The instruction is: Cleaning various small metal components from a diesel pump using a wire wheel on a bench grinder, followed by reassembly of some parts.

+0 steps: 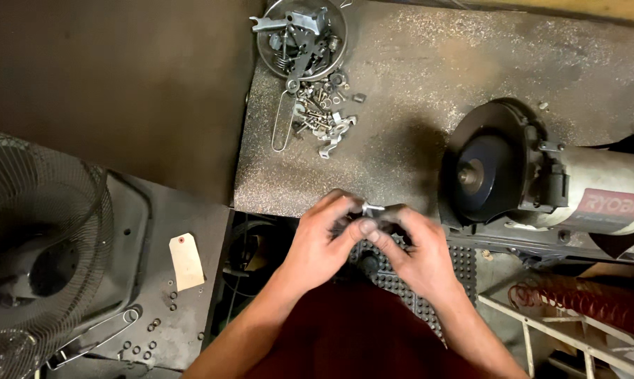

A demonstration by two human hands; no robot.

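Observation:
Both of my hands meet just below the front edge of the speckled workbench [415,84]. My left hand [324,242] and my right hand [415,245] pinch one small metal part [371,209] between their fingertips. Only a short silvery tip of the part shows above the fingers; the remainder is hidden by them. A pile of loose small metal pieces [320,112], screws, washers, springs and brackets, lies on the bench above my hands.
A round metal bowl [264,45] with more hardware sits at the bench's far left. A bench grinder [541,179] stands to the right. A fan cage [36,238], a paper tag [186,261] and a red coil spring [583,298] lie lower down.

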